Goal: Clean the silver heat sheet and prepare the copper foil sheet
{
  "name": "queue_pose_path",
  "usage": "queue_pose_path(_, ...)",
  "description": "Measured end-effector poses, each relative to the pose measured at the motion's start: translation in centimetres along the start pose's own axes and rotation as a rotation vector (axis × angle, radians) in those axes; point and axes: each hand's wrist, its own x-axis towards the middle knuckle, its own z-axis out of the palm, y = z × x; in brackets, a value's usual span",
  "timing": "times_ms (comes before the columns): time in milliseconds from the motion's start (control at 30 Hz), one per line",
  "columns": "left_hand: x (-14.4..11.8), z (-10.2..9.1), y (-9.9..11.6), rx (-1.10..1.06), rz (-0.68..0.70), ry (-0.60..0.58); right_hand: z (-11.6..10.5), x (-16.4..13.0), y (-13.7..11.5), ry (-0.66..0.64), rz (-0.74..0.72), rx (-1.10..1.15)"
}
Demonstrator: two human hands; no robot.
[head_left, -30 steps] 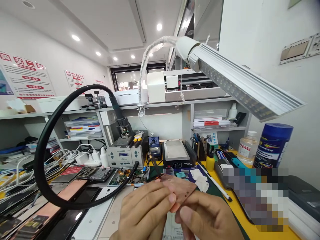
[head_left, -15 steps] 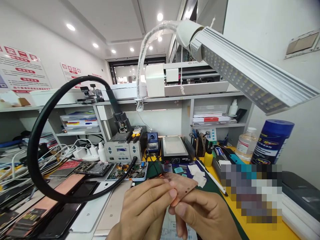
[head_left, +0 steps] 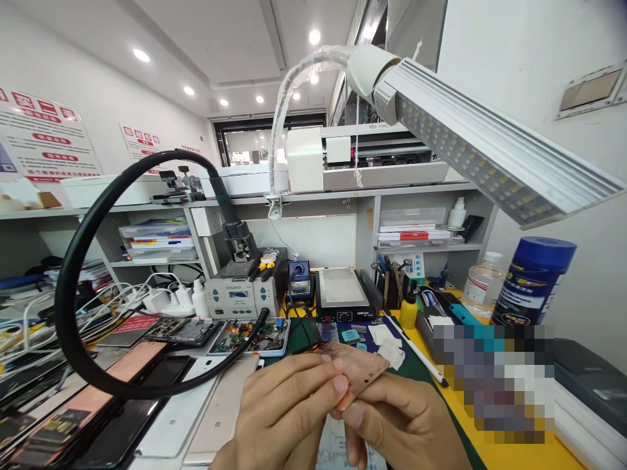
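A thin, flat, copper-pink panel (head_left: 365,362) is held up in 2 hands above the worktop (head_left: 494,454), which is yellow with a dark green mat (head_left: 418,369). The fingers of the left hand (head_left: 287,408) lie across the panel's left part, their tips pressed on its upper face; the left thumb cannot be made out. The right hand (head_left: 406,418) grips the lower right edge, thumb in front and index finger running beneath. The panel's right corner, with small dark holes, sticks out past the fingers of both hands.

On the left wall, a white poster (head_left: 53,137) shows large red characters, including "买二手"; a smaller white poster (head_left: 142,147) is headed "回收价格". The long white-and-grey machine (head_left: 382,176) on the shelf shows "DE", the rest hidden by the silver lamp (head_left: 499,140). A dark blue cylindrical can (head_left: 533,281) bears yellow and white lettering. Beside it, a clear plastic bottle (head_left: 482,287) has a red-and-white label too small to read.
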Motion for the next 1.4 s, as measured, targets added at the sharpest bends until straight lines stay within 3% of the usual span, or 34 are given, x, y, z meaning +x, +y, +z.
queue_pose_path(300, 0.5, -0.5, 0.1, 0.174, 0.043, 0.016, -0.3, 0.0, 0.0, -0.094, 0.076, 0.017)
queue_pose_path(700, 0.7, -0.8, 0.0, 0.362, 0.106, 0.049, -0.6, 0.4, 0.8, -0.148, 0.116, 0.274)
queue_pose_path(1400, 0.4, -0.7, 0.0, 0.416, 0.125, 0.011, -0.6, 0.5, 0.9, -0.124, 0.120, 0.267)
